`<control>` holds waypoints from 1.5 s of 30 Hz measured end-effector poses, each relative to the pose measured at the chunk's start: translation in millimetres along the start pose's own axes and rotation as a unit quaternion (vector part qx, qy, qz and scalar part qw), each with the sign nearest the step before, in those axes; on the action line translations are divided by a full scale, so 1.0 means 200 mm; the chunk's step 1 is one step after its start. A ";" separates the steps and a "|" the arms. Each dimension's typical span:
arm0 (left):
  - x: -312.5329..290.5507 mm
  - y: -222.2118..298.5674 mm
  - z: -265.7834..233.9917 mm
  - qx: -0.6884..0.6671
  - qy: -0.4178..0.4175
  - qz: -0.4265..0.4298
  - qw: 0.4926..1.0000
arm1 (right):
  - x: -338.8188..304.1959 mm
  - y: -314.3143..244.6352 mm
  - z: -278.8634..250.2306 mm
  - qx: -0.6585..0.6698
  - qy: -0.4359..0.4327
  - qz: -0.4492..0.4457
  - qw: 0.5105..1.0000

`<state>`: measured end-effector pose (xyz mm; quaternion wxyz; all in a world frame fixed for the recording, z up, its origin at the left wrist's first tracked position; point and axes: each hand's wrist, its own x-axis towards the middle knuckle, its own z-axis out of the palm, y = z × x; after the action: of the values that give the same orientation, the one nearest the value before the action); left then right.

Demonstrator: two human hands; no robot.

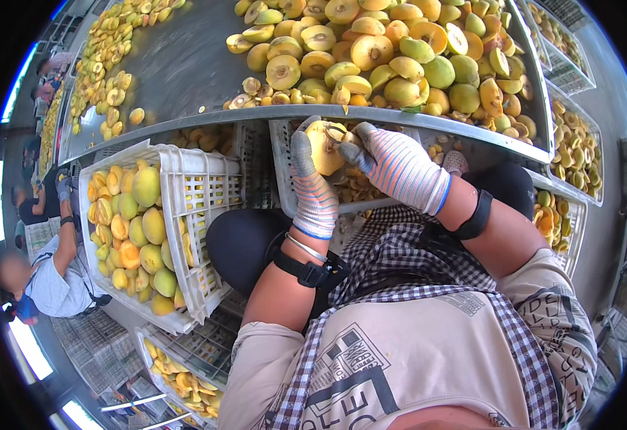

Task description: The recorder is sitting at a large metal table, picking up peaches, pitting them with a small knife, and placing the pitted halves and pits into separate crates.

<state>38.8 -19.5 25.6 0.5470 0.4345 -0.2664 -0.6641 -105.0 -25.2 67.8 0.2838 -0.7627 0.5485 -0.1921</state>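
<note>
My left hand (pixel 306 179), in a striped knit glove with grey fingertips, grips a yellow peach half (pixel 326 148) from its left side, cut face up. In a matching glove, my right hand (pixel 392 161) pinches a small pitting tool whose thin dark curved loop (pixel 337 132) lies at the middle of the cut face. Its handle is hidden in my fingers. Both hands are just in front of the metal table's near rim (pixel 292 113), over a white crate (pixel 282 154) of peach pieces.
Peach halves (pixel 371 51) are heaped on the table, with smaller pieces (pixel 106 50) at its left. A white crate (pixel 184 161) of peaches stands at my left knee. More crates (pixel 578 154) line the right. At far left works another person (pixel 59 276).
</note>
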 end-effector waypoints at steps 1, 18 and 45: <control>-0.01 0.00 0.01 -0.001 0.000 -0.002 1.000 | 0.00 -0.01 0.00 -0.006 -0.001 0.009 1.000; -0.02 0.00 0.05 -0.006 0.006 0.042 0.999 | -0.01 -0.02 0.00 -0.026 0.006 0.036 0.999; -0.02 0.01 0.06 -0.025 0.013 0.059 0.998 | -0.01 -0.05 0.01 0.145 -0.061 0.039 0.987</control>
<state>29.7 -17.7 34.4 0.5995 0.4126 -0.2678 -0.6314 -97.6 -20.8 72.6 0.4313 -0.7020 0.5257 -0.2116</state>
